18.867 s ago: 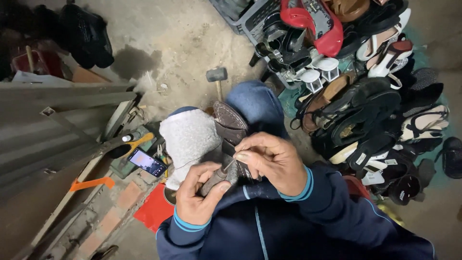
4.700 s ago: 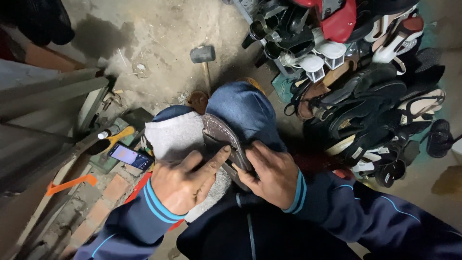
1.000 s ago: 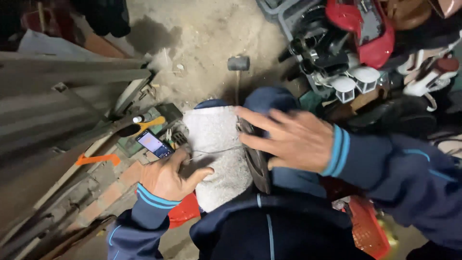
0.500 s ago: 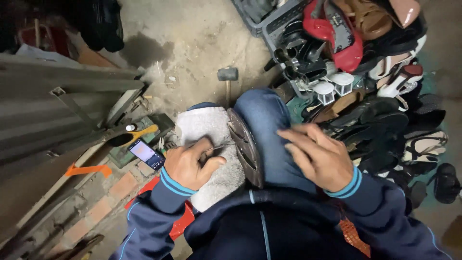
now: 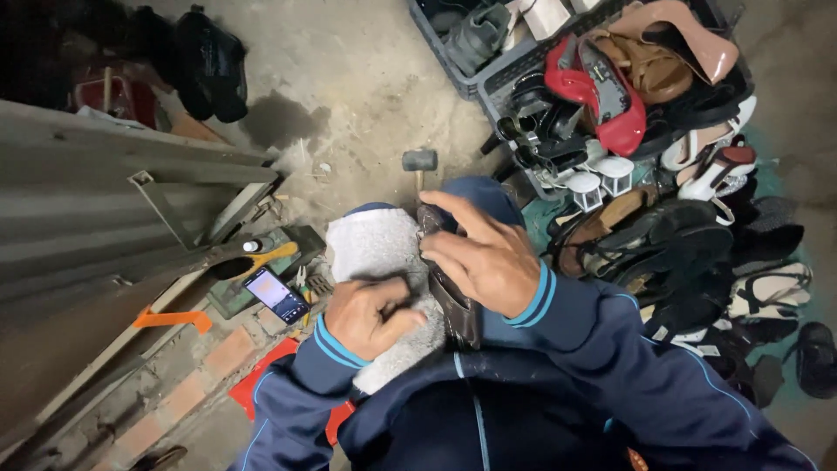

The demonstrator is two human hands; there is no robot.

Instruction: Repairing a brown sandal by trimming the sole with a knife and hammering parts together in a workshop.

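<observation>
A dark shoe stands on edge between my knees, against a white towel spread over my left thigh. My right hand lies over the shoe's upper part, fingers spread and pressing on it. Curled into a fist, my left hand rests on the towel just left of the shoe; whether it pinches anything is hidden. Both arms wear dark blue sleeves with light blue cuffs.
A hammer lies on the concrete beyond my knees. A lit phone and a yellow-handled tool sit among clutter at left, beside corrugated metal sheets. Piles of shoes and sandals and a grey crate fill the right.
My right hand has moved from my right thigh up onto the shoe. My left hand stays on the towel, now more tightly curled.
</observation>
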